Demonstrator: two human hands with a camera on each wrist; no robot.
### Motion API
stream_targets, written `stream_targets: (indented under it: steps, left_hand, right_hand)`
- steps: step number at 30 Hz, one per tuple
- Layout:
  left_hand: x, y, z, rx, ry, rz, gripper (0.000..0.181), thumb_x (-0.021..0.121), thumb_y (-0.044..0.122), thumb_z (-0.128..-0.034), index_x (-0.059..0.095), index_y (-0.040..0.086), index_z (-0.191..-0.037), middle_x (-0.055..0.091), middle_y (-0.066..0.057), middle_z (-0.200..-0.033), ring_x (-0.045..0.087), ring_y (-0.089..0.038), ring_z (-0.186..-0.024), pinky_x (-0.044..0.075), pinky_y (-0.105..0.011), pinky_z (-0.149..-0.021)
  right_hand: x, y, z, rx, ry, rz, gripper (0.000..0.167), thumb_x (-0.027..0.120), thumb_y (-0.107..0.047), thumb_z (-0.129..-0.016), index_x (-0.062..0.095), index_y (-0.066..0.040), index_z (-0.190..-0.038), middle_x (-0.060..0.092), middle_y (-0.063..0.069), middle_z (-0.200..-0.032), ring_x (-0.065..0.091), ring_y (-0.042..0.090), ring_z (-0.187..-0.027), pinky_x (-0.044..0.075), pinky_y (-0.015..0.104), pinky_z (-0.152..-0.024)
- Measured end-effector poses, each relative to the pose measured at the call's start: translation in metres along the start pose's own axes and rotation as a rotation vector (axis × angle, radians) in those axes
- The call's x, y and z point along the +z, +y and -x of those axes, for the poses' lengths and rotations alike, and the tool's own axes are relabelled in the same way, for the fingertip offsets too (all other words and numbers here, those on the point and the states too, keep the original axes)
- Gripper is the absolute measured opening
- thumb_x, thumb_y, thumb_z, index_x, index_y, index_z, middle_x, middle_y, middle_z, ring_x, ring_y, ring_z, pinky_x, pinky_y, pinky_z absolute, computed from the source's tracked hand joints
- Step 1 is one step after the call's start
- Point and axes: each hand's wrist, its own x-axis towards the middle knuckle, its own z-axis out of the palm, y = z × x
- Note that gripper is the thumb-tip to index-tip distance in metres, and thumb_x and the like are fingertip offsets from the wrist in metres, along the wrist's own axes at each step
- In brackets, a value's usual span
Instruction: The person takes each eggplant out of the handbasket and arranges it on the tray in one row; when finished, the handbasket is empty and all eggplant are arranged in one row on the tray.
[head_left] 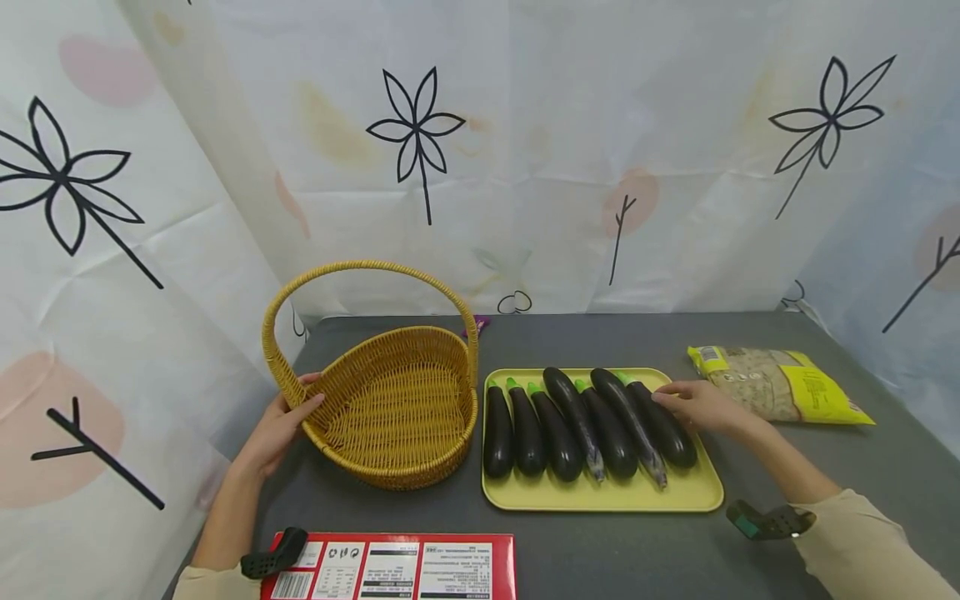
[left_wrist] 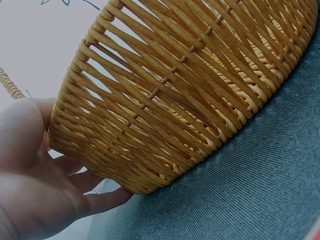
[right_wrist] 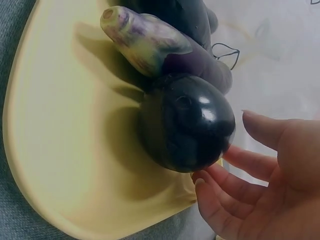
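Note:
On the left stands a yellow-brown wicker basket (head_left: 397, 408) with a tall arched handle, nothing inside it. My left hand (head_left: 288, 421) grips its left rim; the left wrist view shows the fingers (left_wrist: 107, 200) spread on the outside of the woven wall. Several dark eggplants (head_left: 528, 437) lie side by side on a pale yellow tray (head_left: 600, 497). At the rightmost eggplant (head_left: 663, 425) is my right hand (head_left: 697, 404). In the right wrist view its fingers touch that eggplant's side (right_wrist: 187, 125), and a small gap separates the thumb from it.
A yellow bag (head_left: 780, 387) with a see-through middle lies right of the tray. Near the front edge sits a red and white printed box (head_left: 420, 571). Behind the basket is a small purple item (head_left: 480, 323). Patterned fabric walls (head_left: 525, 167) surround the grey tabletop.

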Motion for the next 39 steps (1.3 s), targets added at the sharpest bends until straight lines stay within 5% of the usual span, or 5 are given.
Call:
stream_targets:
  steps: [11,16,28,34,39]
  left_hand:
    - [0.0,0.0,-0.001,0.007,-0.003,-0.002,0.059,0.05,0.032,-0.1004,0.026,0.002,-0.145,0.042,-0.02,-0.13,0.056,-0.013,-0.103,0.047,-0.028,-0.08]
    - [-0.001,0.001,-0.002,-0.003,-0.005,-0.016,0.061,0.05,0.033,-0.1004,0.025,0.002,-0.146,0.039,-0.022,-0.133,0.055,-0.013,-0.103,0.047,-0.028,-0.081]
    - [-0.007,-0.004,-0.001,-0.006,-0.006,-0.023,0.06,0.05,0.031,-0.1007,0.025,-0.001,-0.145,0.043,-0.023,-0.129,0.057,-0.017,-0.102,0.048,-0.031,-0.08]
    - [-0.015,-0.004,-0.007,0.01,-0.056,-0.071,0.061,0.052,0.029,-0.1,0.026,-0.001,-0.146,0.044,-0.028,-0.129,0.058,-0.016,-0.101,0.048,-0.03,-0.078]
    - [-0.036,0.005,-0.003,0.024,-0.138,-0.232,0.068,0.059,0.023,-0.0967,0.022,0.0,-0.148,0.042,-0.03,-0.134,0.052,-0.031,-0.115,0.046,-0.042,-0.087]
  right_hand:
    - [-0.002,0.006,-0.003,0.014,0.01,-0.07,0.054,0.048,-0.03,-0.102,0.044,0.018,-0.128,0.056,0.008,-0.085,0.05,0.016,-0.068,0.045,0.033,-0.059]
    - [-0.006,0.011,-0.003,0.036,-0.007,-0.141,0.059,0.045,-0.031,-0.103,0.038,0.019,-0.132,0.061,0.013,-0.096,0.059,0.019,-0.08,0.05,0.035,-0.066]
    - [-0.018,0.019,-0.009,0.032,-0.151,-0.209,0.058,0.037,-0.032,-0.105,0.033,0.016,-0.137,0.058,0.023,-0.114,0.059,0.03,-0.098,0.05,0.04,-0.077]
    - [-0.021,0.024,-0.008,0.0,-0.18,-0.14,0.053,0.041,-0.03,-0.104,0.041,0.013,-0.134,0.057,0.021,-0.116,0.058,0.031,-0.099,0.049,0.041,-0.08]
    - [-0.025,0.015,-0.008,-0.071,-0.163,0.132,0.041,0.051,-0.03,-0.1,0.06,0.006,-0.119,0.061,0.009,-0.094,0.058,0.02,-0.077,0.049,0.036,-0.066]
